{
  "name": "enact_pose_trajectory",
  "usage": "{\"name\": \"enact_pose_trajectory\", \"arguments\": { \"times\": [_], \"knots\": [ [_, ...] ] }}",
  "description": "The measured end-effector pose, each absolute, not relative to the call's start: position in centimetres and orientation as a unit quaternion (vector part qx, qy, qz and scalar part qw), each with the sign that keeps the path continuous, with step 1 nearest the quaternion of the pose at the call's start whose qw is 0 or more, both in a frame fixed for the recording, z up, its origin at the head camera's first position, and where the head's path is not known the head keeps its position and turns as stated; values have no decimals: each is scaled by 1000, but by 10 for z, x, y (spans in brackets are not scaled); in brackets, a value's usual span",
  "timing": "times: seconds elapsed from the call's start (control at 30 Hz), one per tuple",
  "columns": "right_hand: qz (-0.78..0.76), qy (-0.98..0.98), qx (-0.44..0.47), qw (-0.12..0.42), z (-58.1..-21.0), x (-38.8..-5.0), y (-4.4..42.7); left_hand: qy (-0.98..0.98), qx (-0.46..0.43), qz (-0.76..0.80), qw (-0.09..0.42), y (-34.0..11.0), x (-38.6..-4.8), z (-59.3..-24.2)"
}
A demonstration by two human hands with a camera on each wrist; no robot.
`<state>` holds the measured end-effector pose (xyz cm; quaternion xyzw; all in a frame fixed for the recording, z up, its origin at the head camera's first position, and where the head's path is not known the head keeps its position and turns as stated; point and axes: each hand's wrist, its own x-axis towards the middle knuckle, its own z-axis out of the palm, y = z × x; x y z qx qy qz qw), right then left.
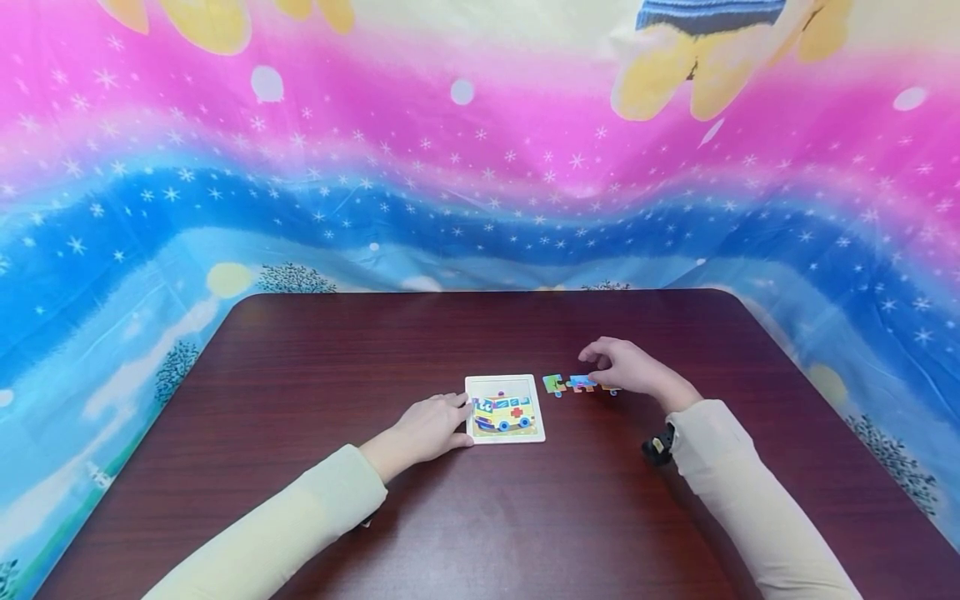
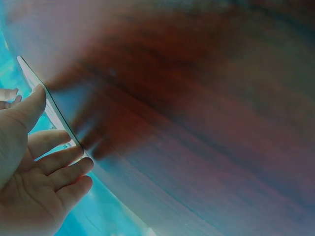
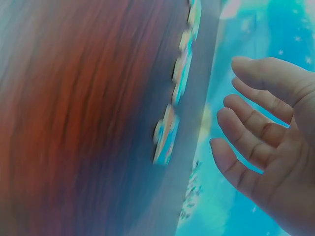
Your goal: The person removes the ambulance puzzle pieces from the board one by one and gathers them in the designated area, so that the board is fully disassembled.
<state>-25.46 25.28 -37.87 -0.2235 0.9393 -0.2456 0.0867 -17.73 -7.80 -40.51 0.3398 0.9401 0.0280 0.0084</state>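
A square white-framed board (image 1: 506, 441) with an ambulance picture lies flat on the dark table. My left hand (image 1: 427, 427) rests at its left edge, thumb near the lower corner and fingers along the side; the left wrist view shows the thumb and fingertips touching the board's edge (image 2: 59, 115). To the board's right lie several puzzle pieces in a row, among them a green one (image 1: 552, 383) and a blue one (image 1: 581, 382). Above the row's right part hovers my right hand (image 1: 628, 367), fingers loosely bent, holding nothing; it partly hides pieces. The right wrist view shows pieces (image 3: 167, 135) apart from the fingers.
The dark red-brown table (image 1: 360, 350) extends around the board and the pieces. Behind and beside it hangs a pink and blue patterned cloth (image 1: 465, 183). A small black object (image 1: 658, 447) is at the right wrist.
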Motion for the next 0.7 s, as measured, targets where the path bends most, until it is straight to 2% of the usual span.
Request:
{"name": "enact_pose_trajectory", "arguments": {
  "times": [0.2, 0.47, 0.7],
  "knots": [
    [-259, 930, -251, 72, -376, -253, 229, 939, 341, 35, 6, -79, -177, -407],
    [-260, 924, -267, 89, -373, -251, 194, 939, 341, 44, 2, -80, -177, -408],
    [-240, 913, -316, 92, -373, -248, 167, 939, 342, 40, 1, -79, -178, -407]
  ]
}}
